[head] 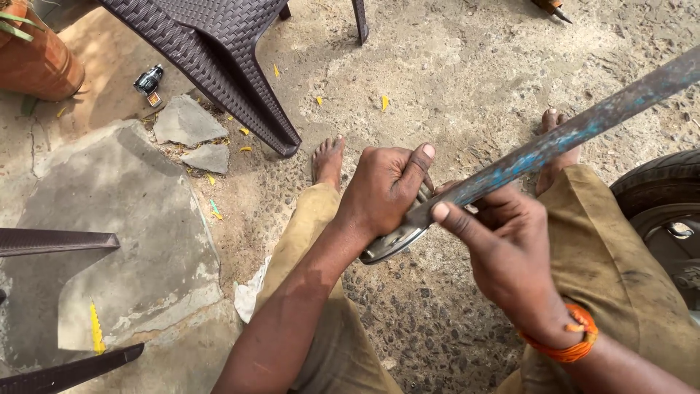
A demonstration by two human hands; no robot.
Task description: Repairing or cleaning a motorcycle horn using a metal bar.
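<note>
left hand [385, 191] wrapped tight around a curved grey metal part [392, 243], thumb up over the top, fingers curled under. the part's rounded lower edge sticks out below the palm toward the ground; the rest is hidden inside the grip, so exact shape can't be told.

right hand [504, 252] closed around the lower end of a long metal bar [561, 142] with worn blue paint. thumb lies along the bar pointing toward the left hand, fingers folded round the underside. bar runs diagonally from the two hands up to the right edge of frame, passing over the right knee. its lower end meets the curved part right between the hands; both hands nearly touching there.

orange thread bracelet [574, 343] on the right wrist. person is seated, khaki trousers [605, 255], bare feet on rough concrete ground [452, 66]: left foot [328, 159] just beyond the left hand, right foot [558, 124] partly behind the bar.

around: car tyre [660, 186] at right edge beside the right knee, dark woven plastic chair [219, 51] upper left, terracotta pot [36, 62] top-left corner, small dark bottle [149, 79] near the chair leg, flat stone slab [109, 219] at left, well apart from the hands.
</note>
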